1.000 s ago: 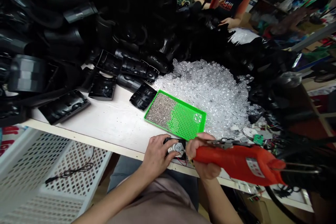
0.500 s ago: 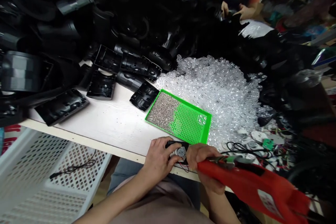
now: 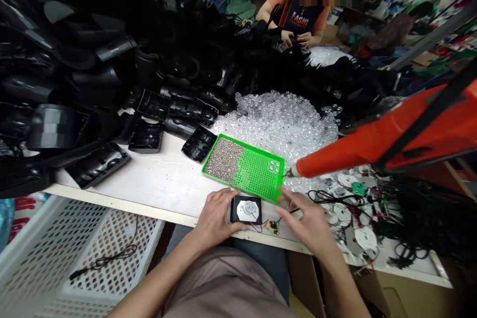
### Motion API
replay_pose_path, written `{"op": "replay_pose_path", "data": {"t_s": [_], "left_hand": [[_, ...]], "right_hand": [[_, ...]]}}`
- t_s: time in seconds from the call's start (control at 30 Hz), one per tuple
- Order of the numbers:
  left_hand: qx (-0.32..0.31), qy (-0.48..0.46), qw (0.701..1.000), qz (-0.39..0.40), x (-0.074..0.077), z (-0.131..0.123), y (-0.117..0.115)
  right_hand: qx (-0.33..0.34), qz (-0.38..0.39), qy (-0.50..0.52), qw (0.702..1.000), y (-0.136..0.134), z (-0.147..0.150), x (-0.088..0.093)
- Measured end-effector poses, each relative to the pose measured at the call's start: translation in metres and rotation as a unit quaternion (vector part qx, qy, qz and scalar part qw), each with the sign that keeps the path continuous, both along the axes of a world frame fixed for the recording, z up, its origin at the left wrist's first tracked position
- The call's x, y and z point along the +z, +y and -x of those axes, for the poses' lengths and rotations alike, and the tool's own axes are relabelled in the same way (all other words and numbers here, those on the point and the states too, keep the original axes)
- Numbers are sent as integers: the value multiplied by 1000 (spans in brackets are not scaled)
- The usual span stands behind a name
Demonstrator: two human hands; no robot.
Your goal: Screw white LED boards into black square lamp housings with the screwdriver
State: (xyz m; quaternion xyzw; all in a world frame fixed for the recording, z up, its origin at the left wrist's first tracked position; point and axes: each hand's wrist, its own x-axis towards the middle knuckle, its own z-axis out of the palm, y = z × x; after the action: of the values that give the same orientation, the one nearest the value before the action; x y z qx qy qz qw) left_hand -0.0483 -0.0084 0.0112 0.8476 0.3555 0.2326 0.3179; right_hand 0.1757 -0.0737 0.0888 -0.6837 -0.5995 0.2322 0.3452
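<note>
My left hand curls round the left side of a black plastic housing at the table's front edge, thumb below and fingers above. A motor on a pale plate sits in the housing, with thin red wires running to a small circuit board. My right hand is open beside the near right corner of a green tray, fingers spread. The tray holds many small screws and several clear washers. Above that hand hangs a red electric screwdriver, its tip by the tray.
A heap of clear plastic rings lies behind the tray. Black housings pile up at left and back. Wires and round white parts are at right. A white crate stands below left. A co-worker sits opposite.
My right hand has let go of the red screwdriver, which has swung up and right, away from the housing. The motor plate is uncovered. The head view has tilted up.
</note>
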Motion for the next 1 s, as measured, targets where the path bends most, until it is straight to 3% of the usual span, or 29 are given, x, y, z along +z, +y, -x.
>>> {"op": "replay_pose_path", "data": {"t_s": [0.07,0.17,0.23,0.3,0.37,0.47,0.53,0.57,0.6,0.67,0.73,0.77,0.83,0.9,1.0], "left_hand": [[-1,10,1000,-9,1,-1,1],[-12,20,1000,-12,5,-4,2],[-18,26,999,-5,8,-6,4],[-18,34,999,3,10,-4,5],[-14,39,999,1,9,-2,4],[-4,17,1000,-26,9,-4,-4],[9,-26,999,-44,12,-15,-14],[11,-56,998,-39,15,-23,-19],[5,-88,996,-17,19,-32,-23],[-21,-159,983,93,26,-51,-30],[-44,-224,939,256,32,-67,-32],[-48,-251,908,332,33,-73,-32],[-36,-286,849,444,33,-79,-31],[-23,-299,809,506,33,-80,-30],[-17,-306,775,553,36,-78,-35]], "right_hand": [[35,56,-78,995,-3,19,-18],[58,49,-105,992,-2,44,-36],[34,56,-40,997,0,45,-38],[-32,58,87,994,2,37,-35],[-93,38,260,960,2,29,-32],[-129,-9,496,859,0,28,-33],[-158,-41,549,820,-4,31,-33],[-159,-49,543,823,-7,32,-31],[-145,-54,517,842,-11,32,-29],[-88,-76,394,912,-22,23,-23],[-50,-123,186,974,-35,1,-15],[-51,-139,66,987,-41,-16,-11],[-93,-117,-153,977,-50,-55,-9],[-162,-33,-319,933,-54,-94,-14],[-157,52,-426,889,-49,-136,-28]]}}
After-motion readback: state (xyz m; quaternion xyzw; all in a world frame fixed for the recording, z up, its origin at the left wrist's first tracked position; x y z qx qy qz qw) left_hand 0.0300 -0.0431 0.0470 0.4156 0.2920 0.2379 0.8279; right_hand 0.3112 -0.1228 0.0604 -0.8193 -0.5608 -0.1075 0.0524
